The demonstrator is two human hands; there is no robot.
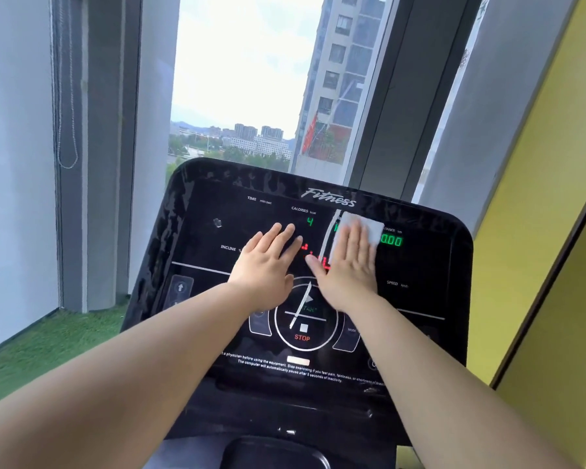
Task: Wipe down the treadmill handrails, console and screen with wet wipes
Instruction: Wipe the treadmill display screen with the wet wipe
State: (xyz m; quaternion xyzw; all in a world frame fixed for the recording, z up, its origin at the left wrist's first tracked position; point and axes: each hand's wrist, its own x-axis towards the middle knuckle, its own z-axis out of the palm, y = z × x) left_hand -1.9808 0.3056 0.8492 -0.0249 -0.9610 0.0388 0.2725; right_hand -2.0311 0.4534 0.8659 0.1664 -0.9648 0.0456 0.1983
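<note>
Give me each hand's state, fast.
Left hand: open, flat on the console, holding nothing.
Right hand: open, fingers straight, pressing the wet wipe onto the console.

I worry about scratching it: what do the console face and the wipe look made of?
Console face: probably glossy black plastic or acrylic; it mirrors window light and shows smeary streaks. Wipe: looks like thin white nonwoven cloth, matte, lying flat under the right hand.
</note>
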